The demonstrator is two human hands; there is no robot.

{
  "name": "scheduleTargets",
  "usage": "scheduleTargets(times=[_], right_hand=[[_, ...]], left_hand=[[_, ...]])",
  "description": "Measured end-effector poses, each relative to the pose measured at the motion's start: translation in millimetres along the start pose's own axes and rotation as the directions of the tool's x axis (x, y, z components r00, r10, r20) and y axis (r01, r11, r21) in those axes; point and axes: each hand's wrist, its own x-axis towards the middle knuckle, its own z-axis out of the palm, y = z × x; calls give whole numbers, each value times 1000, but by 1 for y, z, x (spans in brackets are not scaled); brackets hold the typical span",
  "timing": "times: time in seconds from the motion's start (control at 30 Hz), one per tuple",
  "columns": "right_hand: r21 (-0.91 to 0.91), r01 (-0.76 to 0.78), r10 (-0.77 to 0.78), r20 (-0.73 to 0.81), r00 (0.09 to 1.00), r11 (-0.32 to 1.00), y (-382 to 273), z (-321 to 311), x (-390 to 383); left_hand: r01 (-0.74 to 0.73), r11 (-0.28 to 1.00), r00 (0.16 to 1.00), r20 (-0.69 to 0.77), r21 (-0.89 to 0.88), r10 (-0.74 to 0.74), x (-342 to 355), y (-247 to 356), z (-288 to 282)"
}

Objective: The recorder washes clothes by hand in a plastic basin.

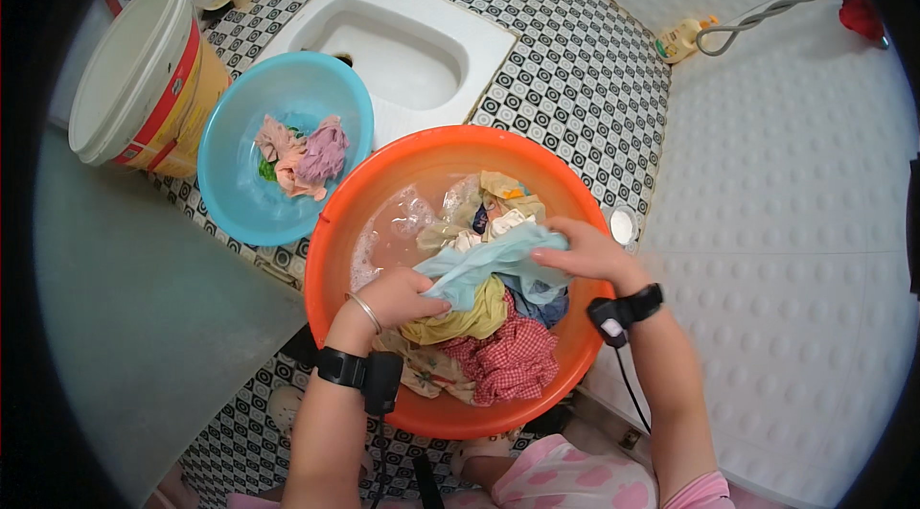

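Observation:
A large orange basin [331,226] holds soapy water [393,236] and a pile of wet clothes: beige ones at the back, a yellow piece [460,319], red gingham cloth [508,365] and a darker blue piece. Above the pile, a light blue cloth [489,260] is stretched between my hands. My left hand [402,298] grips its lower left end, and my right hand [580,250] grips its right end near the basin's right side.
A light blue basin [230,154] with pink and lilac clothes stands at left, beside a tilted bucket [168,111]. Behind are a squat toilet [479,49] and pipes. A bottle [680,39], small silver dish [623,226] and textured white wall [767,173] are at right.

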Motion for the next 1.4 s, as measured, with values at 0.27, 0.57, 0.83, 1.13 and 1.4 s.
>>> scheduleTargets(times=[0.27,0.57,0.83,1.13,1.4], right_hand=[[-288,317,-401,-310,862,904,28,60,31],[-131,678,-685,-264,679,723,-70,101,8],[-217,571,-606,-156,780,791,-31,116,41],[-551,220,-396,-222,891,805,13,57,97],[-469,296,-172,288,942,832,27,68,53]], left_hand=[[-100,937,761,-581,334,288,30,-24,38],[-145,-84,983,-154,-986,102,50,3,65],[-241,-124,969,-232,-963,-84,59,-1,70],[-514,147,813,-535,-845,-232,26,-14,14],[-498,121,838,-513,-858,-185,19,-15,2]])
